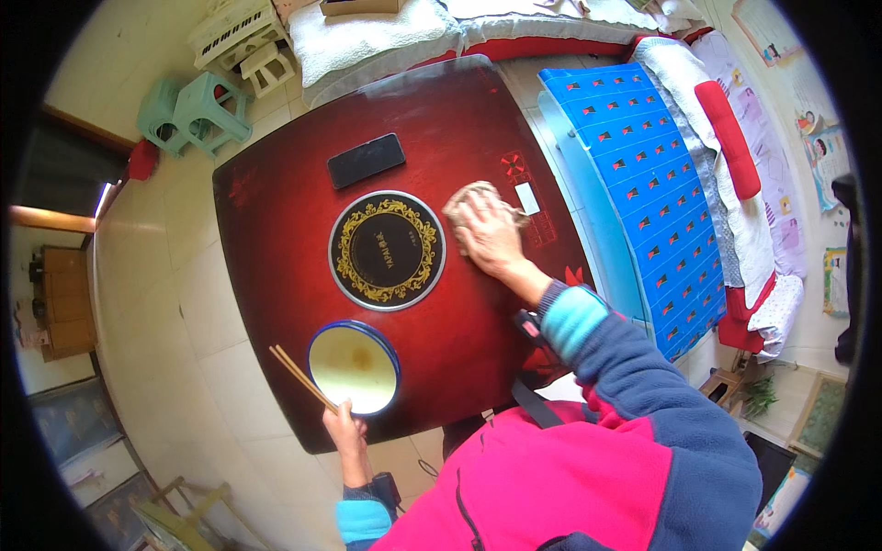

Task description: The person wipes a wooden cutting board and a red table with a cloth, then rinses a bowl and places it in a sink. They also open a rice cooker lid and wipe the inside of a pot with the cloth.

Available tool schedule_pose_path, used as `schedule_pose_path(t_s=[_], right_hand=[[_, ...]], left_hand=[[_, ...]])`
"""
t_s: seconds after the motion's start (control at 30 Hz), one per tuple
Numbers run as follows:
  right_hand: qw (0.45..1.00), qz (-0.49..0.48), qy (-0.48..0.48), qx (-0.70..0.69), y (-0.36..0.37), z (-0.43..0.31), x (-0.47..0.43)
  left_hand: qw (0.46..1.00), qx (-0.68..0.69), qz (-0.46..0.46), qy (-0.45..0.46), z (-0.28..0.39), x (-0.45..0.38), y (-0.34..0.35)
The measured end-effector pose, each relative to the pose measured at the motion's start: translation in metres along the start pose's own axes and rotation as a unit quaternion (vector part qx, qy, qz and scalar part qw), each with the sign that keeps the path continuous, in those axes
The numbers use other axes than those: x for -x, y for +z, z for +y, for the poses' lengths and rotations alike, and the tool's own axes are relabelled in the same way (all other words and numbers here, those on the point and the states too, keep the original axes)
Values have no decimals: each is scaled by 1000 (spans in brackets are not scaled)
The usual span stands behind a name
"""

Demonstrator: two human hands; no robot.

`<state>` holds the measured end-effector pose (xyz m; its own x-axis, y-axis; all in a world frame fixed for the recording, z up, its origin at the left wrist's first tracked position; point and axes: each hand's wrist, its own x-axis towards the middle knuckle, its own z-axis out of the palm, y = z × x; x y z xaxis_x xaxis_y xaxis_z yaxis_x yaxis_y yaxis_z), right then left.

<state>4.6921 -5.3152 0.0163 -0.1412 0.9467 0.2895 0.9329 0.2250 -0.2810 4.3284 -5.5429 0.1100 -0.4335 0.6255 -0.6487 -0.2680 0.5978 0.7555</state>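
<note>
My right hand (489,234) presses a crumpled beige cloth (474,195) onto the dark red table (289,275), to the right of a round black cooktop plate (386,251) with a gold ornamental ring. Near the table's front left corner, my left hand (346,427) grips a pair of wooden chopsticks (303,379) and is at the rim of a cream enamel basin (337,358) with a blue edge. Whether its fingers also hold the basin's rim, I cannot tell. A black smartphone (366,161) lies beyond the plate. A small white rectangle (527,198) is just right of the cloth.
A glass side table with a blue patterned cover (641,179) stands right of the table. Covered sofas (372,48) line the far and right sides. Green plastic stools (213,113) and a toy piano (234,34) stand at the far left.
</note>
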Motion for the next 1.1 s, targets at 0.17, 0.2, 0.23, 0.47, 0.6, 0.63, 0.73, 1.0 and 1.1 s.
schedule_pose_path(t_s=[0.17, 0.2, 0.23, 0.47, 0.6, 0.63, 0.73, 1.0, 1.1], right_hand=[[995, 85, -48, 15, 42, 29, -116], [998, 42, -48, -1, 36, 49, -128], [998, 44, -11, 43, 29, 59, -130], [997, -10, 62, 55, -5, 29, -70], [999, -7, 23, 22, -8, 53, -107], [999, 37, 32, 17, -12, 61, -106], [996, -28, 73, 34, -25, 59, -58], [998, -19, 54, 26, -18, 71, -85], [997, -60, 53, 22, -3, 29, -11]], left_hand=[[1000, 14, -9, 16, 0, 8, 3], [1000, -2, 12, 7, 0, 11, 1], [1000, -6, 17, 10, 1, 16, -1], [999, 31, 42, 9, 2, 36, 2], [996, 80, 29, 13, 2, 44, 9], [996, 66, 52, 2, 2, 47, 8], [995, 62, 74, 6, -2, 51, 1], [988, 91, 121, 16, -18, 80, -34], [987, 94, 127, 22, -19, 93, -48]])
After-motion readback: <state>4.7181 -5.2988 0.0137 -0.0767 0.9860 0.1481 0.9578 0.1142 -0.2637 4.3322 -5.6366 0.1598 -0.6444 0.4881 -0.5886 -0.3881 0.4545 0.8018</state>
